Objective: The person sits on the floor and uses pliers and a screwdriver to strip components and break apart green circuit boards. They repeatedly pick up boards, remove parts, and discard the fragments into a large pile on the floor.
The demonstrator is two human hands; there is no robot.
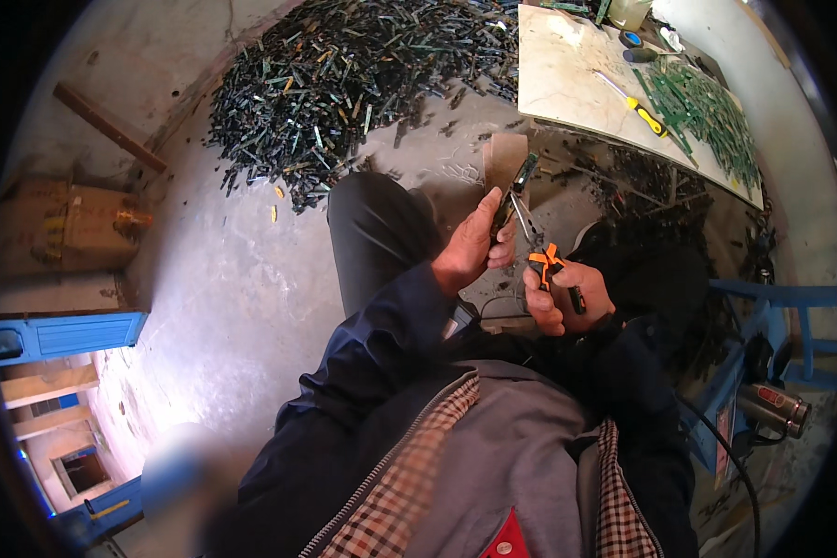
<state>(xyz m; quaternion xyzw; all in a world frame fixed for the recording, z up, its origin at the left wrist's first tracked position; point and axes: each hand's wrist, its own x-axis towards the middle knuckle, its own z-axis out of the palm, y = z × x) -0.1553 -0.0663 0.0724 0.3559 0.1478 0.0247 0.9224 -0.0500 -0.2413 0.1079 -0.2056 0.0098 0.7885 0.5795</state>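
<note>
My left hand (pixel 474 244) is closed around a narrow dark strip (pixel 525 174) with a green, board-like face, held upright above my knees. In my right hand (pixel 588 296) is a pair of pliers (pixel 550 263) with orange and black handles. The long metal jaws reach up to the strip beside my left fingers. Whether the jaws grip it, I cannot tell. Behind my hands stands a brown, flat-topped piece (pixel 505 160) whose kind is unclear.
A large heap of dark strips (pixel 344 93) covers the floor ahead. On the pale tabletop (pixel 567 79) at right lie a yellow screwdriver (pixel 644 115) and green circuit-board strips (pixel 707 116). A metal flask (pixel 774 409) lies near a blue stool (pixel 795 296). A cardboard box (pixel 70 228) sits left.
</note>
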